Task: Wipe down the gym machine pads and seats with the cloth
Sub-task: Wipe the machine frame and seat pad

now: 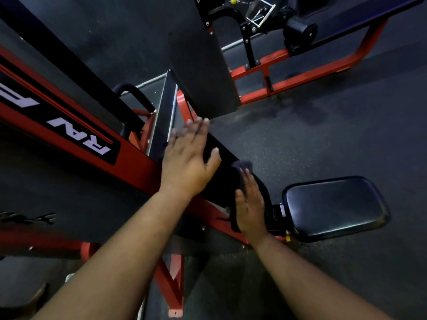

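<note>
The person's right hand (250, 204) lies flat on a dark navy cloth (238, 179), fingers straight and close together, pressing it against the long black upholstered back pad (221, 158) that slopes along the red steel frame (129, 162) of the gym machine. The cloth is bunched above the fingertips and hangs in a fold below the palm, so only part of it seems to meet the pad. The left hand (188, 160) rests higher on the same pad, fingers straight and slightly spread, thumb out to the side, holding nothing; it appears to steady the person against the slope. To do this stroke well, the right hand would best keep its palm flat and its pressure even, running long overlapping passes down the pad's length, with the loose fold tucked under so it does not drag on the frame. The black padded seat (335, 207), just right of the hand, shines under the light and likely comes next.
</note>
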Available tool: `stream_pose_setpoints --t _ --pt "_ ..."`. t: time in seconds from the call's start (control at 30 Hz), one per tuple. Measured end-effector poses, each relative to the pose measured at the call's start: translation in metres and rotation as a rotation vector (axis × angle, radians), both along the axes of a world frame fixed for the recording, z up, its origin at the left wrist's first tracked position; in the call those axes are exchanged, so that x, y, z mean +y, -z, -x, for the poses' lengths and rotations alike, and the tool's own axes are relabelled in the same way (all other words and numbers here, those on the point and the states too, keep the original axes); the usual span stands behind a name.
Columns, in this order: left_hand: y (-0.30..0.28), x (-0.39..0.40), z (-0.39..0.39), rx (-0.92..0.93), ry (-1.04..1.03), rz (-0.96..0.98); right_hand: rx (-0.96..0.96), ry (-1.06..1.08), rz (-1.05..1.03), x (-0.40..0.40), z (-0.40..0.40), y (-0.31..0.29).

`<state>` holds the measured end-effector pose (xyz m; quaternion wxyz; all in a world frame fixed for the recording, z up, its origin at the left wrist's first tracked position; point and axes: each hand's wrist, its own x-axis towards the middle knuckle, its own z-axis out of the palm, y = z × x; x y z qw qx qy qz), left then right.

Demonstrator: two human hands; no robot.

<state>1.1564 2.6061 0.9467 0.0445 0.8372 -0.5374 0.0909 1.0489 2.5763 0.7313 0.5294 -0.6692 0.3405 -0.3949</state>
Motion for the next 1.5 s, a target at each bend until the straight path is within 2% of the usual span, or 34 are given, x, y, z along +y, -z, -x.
stream_pose_setpoints --t 0.1,0.23,0.3,0.4,0.5,0.57,0.63,0.7,0.8,0.87,1.0,1.07,1.13,1.17,1.23,1.33,1.4,1.43,1.5 --pt "0.000 -0.002 0.011 -0.256 0.071 -0.260 0.096 -0.078 -0.242 -0.012 0.000 0.003" --pt "-0.008 -0.003 0.006 -0.365 0.166 -0.440 0.011 -0.228 -0.111 -0.034 -0.029 -0.062" --pt "-0.010 -0.007 0.003 -0.390 0.214 -0.508 -0.047 -0.314 -0.086 -0.050 -0.037 -0.072" --pt "-0.010 -0.014 -0.001 -0.408 0.286 -0.592 -0.039 -0.315 -0.070 -0.073 -0.039 -0.026" --pt "-0.012 -0.018 -0.001 -0.413 0.328 -0.659 0.124 -0.232 -0.387 -0.089 -0.027 0.037" --pt "-0.013 -0.020 0.000 -0.418 0.316 -0.699 0.206 -0.223 -0.522 -0.094 -0.023 0.053" --pt "-0.014 -0.020 0.001 -0.419 0.313 -0.718 0.192 -0.261 -0.488 -0.096 -0.027 0.033" --pt "-0.013 -0.020 0.000 -0.418 0.328 -0.695 0.128 -0.296 -0.347 -0.095 -0.037 0.011" --pt "-0.012 -0.019 -0.001 -0.416 0.344 -0.681 0.046 -0.354 -0.238 -0.103 -0.049 0.021" --pt "-0.012 -0.019 -0.003 -0.417 0.340 -0.674 0.061 -0.315 -0.358 -0.112 -0.041 0.054" --pt "-0.009 -0.018 -0.003 -0.397 0.339 -0.624 0.305 -0.160 -0.919 -0.101 -0.001 0.127" --pt "-0.009 -0.018 -0.004 -0.386 0.336 -0.589 0.294 -0.095 -1.006 -0.083 0.005 0.144" --pt "-0.009 -0.018 -0.004 -0.377 0.343 -0.550 0.282 -0.074 -0.914 -0.065 0.006 0.143" --pt "-0.008 -0.018 -0.005 -0.374 0.348 -0.537 0.283 -0.102 -0.823 -0.055 0.007 0.122" --pt "-0.008 -0.018 -0.004 -0.370 0.355 -0.524 0.258 -0.119 -0.591 -0.041 0.006 0.064" --pt "-0.007 -0.018 -0.005 -0.351 0.362 -0.486 0.059 -0.166 -0.506 -0.038 -0.013 -0.022" --pt "-0.007 -0.015 -0.005 -0.352 0.381 -0.420 0.007 -0.261 -0.320 -0.036 -0.022 -0.064" --pt "-0.007 -0.013 -0.005 -0.363 0.387 -0.372 -0.010 -0.291 -0.225 -0.034 -0.021 -0.071" --pt "-0.005 -0.011 -0.005 -0.371 0.391 -0.284 -0.011 -0.301 -0.073 -0.032 -0.007 -0.050"
